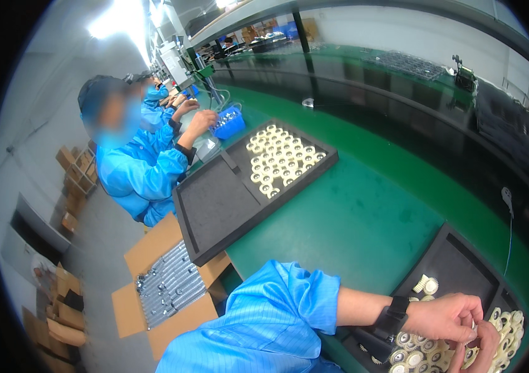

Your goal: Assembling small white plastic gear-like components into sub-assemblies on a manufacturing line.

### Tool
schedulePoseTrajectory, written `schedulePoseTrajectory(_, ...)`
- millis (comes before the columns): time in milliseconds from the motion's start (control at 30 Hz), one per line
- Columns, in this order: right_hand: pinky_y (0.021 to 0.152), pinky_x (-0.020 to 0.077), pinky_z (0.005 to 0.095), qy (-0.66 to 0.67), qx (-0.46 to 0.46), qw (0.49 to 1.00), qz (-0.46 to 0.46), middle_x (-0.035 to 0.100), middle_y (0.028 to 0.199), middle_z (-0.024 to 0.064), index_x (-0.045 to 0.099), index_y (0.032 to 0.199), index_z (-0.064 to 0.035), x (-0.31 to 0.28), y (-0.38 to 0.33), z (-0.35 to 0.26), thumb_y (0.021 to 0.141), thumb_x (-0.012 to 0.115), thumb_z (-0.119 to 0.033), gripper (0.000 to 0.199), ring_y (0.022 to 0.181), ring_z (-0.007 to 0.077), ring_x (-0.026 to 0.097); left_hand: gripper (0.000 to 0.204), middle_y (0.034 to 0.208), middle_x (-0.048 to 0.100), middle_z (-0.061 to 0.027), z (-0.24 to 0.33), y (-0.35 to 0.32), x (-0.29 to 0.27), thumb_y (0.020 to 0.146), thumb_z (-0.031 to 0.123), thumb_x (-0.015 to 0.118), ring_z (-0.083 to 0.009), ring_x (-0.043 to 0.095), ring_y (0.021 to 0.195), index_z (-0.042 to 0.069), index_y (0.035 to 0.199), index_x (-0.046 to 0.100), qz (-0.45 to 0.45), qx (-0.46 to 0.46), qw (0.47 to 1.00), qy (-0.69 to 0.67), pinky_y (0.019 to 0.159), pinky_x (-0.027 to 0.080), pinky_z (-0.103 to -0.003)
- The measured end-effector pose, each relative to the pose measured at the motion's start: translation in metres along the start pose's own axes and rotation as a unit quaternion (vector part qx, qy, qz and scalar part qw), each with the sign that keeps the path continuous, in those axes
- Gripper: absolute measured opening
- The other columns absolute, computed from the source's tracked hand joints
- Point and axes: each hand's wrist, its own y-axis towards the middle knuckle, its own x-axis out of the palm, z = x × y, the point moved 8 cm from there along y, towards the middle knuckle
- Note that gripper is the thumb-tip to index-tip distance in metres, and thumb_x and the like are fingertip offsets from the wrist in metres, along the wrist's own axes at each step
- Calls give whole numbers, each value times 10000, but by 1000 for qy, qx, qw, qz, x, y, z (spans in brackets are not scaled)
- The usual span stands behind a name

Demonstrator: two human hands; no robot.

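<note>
Over the black tray (457, 261), a small cream gear (473, 328) is pinched between left hand (448, 317) and right hand (485, 351), both grips closed on it, kept close above the loose gears (417, 357) for easy picking.

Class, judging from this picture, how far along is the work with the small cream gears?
Done: rows of gears fill part of the far black tray. In hand: the left hand and right hand meet over one small piece. Left: a loose pile of gears lies in the near tray.
</note>
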Motion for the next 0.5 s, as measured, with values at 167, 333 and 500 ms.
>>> schedulePoseTrajectory(167, 813, 498, 383, 1, -15, 1000, -4, 603, 1068, 211, 564, 1142, 71, 0, -4, 0, 842, 666, 0, 325, 961, 342, 598, 300, 801, 588, -56, -5, 3, 2, 893, 163, 613, -107, 615, 700, -12, 1073, 449, -22, 33, 999, -20, 603, 513, -246)
schedulePoseTrajectory(333, 808, 500, 381, 2, -18, 1000, -1, 601, 1074, 212, 566, 1140, 73, -3, -5, -2, 830, 682, 1, 339, 956, 341, 598, 257, 835, 588, -58, -3, 0, 9, 916, 146, 586, -109, 635, 744, -4, 1071, 446, -46, 19, 997, -61, 627, 524, -252)
schedulePoseTrajectory(500, 788, 507, 377, 4, -23, 1000, 1, 602, 1069, 216, 570, 1135, 71, -4, -5, -4, 826, 684, 6, 336, 937, 343, 603, 224, 817, 616, -62, -3, 1, 7, 922, 146, 572, -113, 644, 717, -15, 1039, 467, -41, 24, 999, -14, 633, 529, -242)
